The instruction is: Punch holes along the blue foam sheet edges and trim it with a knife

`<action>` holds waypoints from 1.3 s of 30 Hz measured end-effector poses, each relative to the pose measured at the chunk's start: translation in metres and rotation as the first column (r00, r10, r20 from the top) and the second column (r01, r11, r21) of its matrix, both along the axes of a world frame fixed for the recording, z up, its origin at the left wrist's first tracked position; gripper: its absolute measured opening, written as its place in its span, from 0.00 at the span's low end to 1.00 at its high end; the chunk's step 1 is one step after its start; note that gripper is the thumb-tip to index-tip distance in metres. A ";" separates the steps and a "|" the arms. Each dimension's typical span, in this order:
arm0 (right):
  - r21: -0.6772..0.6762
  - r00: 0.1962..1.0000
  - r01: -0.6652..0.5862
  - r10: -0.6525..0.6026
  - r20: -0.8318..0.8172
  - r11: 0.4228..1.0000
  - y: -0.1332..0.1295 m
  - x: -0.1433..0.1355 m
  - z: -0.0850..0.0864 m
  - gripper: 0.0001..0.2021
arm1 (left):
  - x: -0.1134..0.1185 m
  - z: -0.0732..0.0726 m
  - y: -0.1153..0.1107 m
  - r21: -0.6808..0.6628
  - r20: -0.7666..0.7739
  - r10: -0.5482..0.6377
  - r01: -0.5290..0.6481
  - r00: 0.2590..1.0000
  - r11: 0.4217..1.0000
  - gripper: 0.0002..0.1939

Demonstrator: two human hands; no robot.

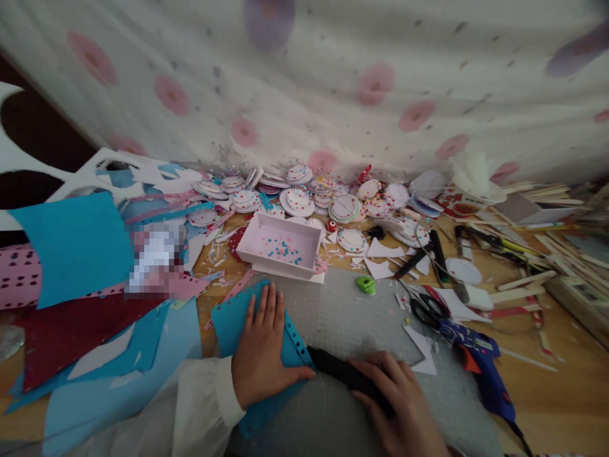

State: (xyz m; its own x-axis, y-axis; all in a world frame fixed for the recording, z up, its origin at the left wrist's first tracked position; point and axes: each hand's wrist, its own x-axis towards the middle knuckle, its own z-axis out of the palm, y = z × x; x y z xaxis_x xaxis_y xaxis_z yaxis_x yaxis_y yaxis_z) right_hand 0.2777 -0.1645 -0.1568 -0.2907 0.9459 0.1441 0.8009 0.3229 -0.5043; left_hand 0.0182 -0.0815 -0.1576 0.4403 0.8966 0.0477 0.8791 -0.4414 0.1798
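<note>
Grips a black tool [340, 371] in the right hand [402, 400], with fingers curled around its near end and wrist toward 5 o'clock. Points it along a 4-to-10 o'clock axis, up to the lower end of the dotted strip [295, 336] on a blue sheet [233, 320]. Comes nearest, at that tip, to the left thumb; cannot tell whether touching. Pins the sheet with the left hand [261, 352], palm down, with fingers straight, slightly apart toward 12 and thumb spread to 3. Leaves a grey mat [356, 330] showing at 12 o'clock from the right hand.
</note>
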 end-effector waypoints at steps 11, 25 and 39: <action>0.012 1.000 -0.005 0.005 0.009 1.000 0.041 -0.029 0.003 0.14 | -0.001 -0.002 0.001 -0.011 0.033 -0.018 0.018 0.999 1.000 0.70; -0.028 0.998 -0.047 0.046 -0.031 0.999 0.050 -0.030 0.002 0.13 | -0.155 0.073 0.065 0.418 0.170 0.419 -0.450 0.892 0.789 0.21; -0.034 0.997 -0.048 0.046 -0.059 0.998 0.050 -0.030 -0.002 0.12 | -0.227 0.044 0.062 0.293 -0.189 0.600 -0.538 0.777 0.790 0.31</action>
